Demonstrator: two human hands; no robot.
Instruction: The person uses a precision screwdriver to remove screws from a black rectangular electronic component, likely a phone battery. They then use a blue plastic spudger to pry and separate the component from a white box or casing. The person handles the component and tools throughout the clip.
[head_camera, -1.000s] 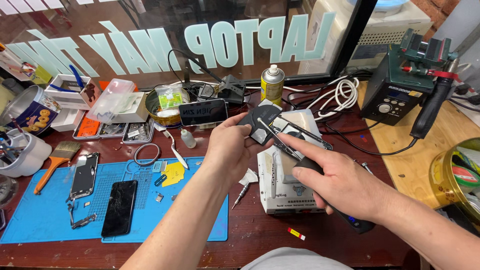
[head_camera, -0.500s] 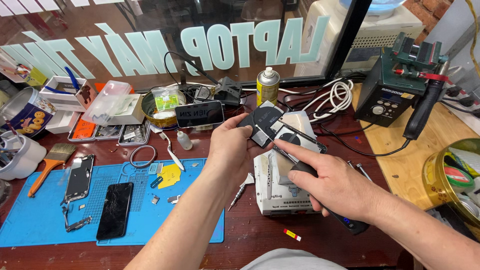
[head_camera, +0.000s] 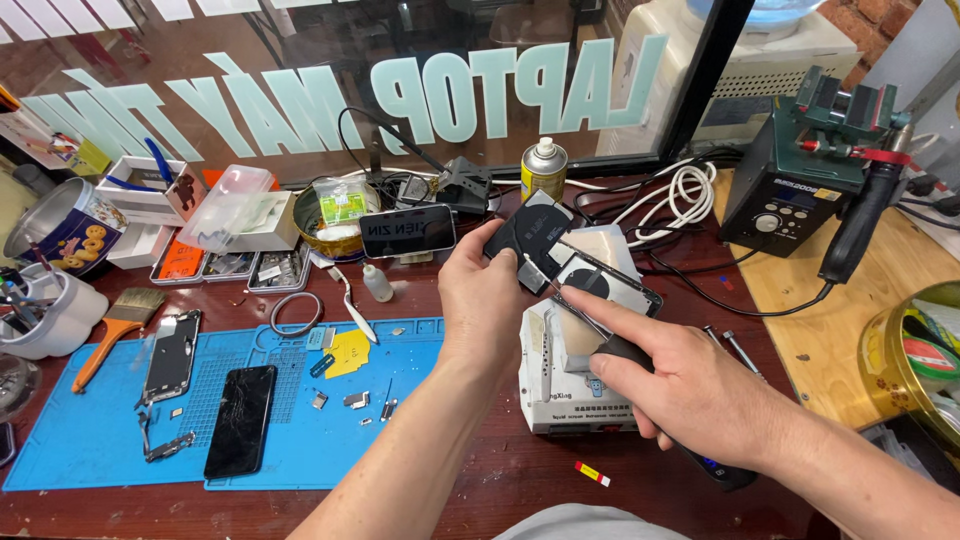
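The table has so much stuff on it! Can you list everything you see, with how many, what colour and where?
Black flat part: one, black, held up at centre.
Tool: one, thin metal tip, dark handle, tip at the black part.
White box machine: one, white, under the hands.
Work mat: one, blue, left.
Cracked phone: one, black, on the mat.
Brush: one, orange handle, left of the mat.
Spray can: one, yellow, by the window.
Soldering station: one, black, right rear.
Left hand: one, gripping the black part.
Right hand: one, holding the tool.
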